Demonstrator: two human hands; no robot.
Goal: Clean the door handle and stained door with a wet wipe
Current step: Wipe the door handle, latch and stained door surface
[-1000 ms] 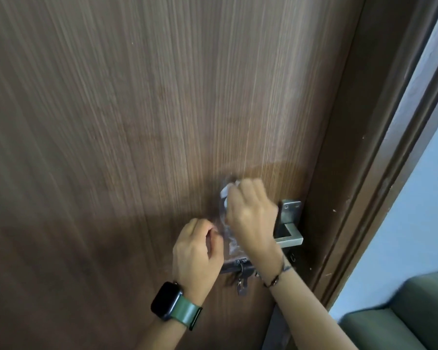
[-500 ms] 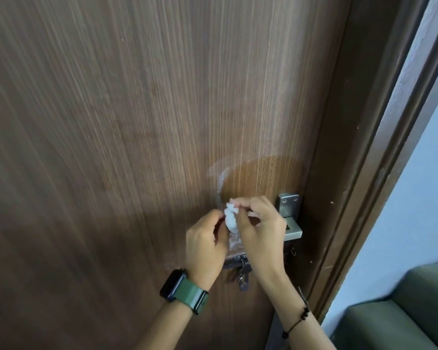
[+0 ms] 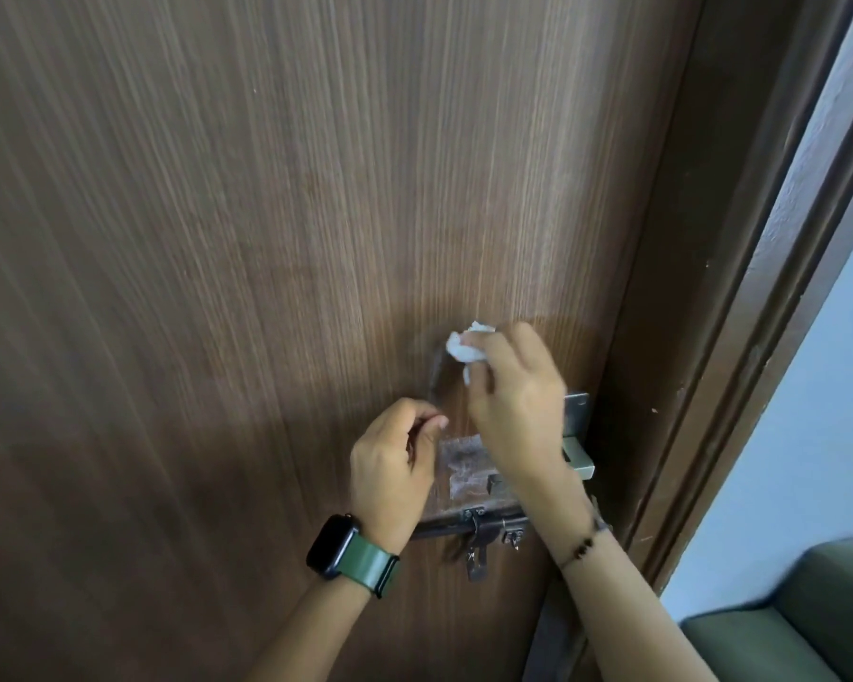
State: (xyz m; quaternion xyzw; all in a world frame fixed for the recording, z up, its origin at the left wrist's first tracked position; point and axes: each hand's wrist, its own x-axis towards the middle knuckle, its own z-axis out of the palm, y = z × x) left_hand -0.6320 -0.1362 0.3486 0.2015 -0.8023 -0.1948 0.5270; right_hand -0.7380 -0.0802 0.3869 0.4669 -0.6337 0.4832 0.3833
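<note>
The right hand pinches a crumpled white wet wipe in its fingertips and presses it against the brown wood-grain door, just above the silver lever door handle that the wrist partly hides. The left hand, wearing a green-strapped smartwatch, is loosely curled with nothing visible in its fingers, just left of a clear plastic wrap and above a sliding bolt latch.
</note>
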